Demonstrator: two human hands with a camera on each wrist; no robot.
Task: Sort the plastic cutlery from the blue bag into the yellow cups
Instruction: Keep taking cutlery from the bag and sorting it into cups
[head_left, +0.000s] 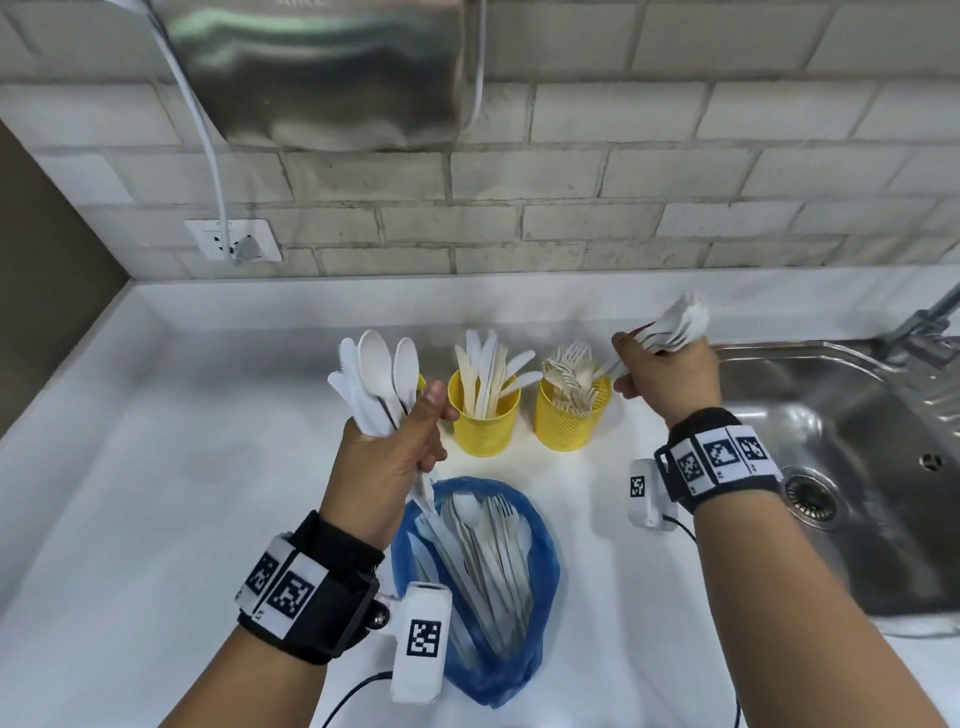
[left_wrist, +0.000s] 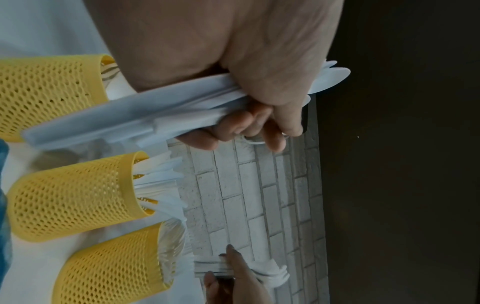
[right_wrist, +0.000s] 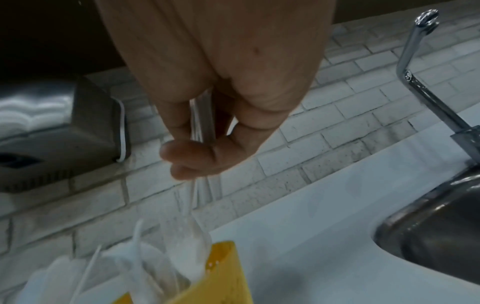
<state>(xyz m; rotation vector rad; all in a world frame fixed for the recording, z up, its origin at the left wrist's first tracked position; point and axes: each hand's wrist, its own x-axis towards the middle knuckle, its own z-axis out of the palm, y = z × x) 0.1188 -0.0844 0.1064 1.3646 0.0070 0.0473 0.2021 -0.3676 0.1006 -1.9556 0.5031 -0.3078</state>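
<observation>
From the head view, my left hand (head_left: 395, 457) is raised above the blue bag (head_left: 540, 551) near the counter's (head_left: 156, 467) front edge, fingers wrapped round a fan of white spoons and knives (head_left: 371, 382). My right hand (head_left: 667, 376) grips a bunch of forks (head_left: 675, 325) just beside the fork cup (head_left: 569, 421), near the sink (head_left: 831, 415).

At the left wrist, three yellow cups (left_wrist: 70, 195) stand in a row.

At the right wrist, the curled fingers (right_wrist: 187, 156) clamp blurred handles. No readable writing.
</observation>
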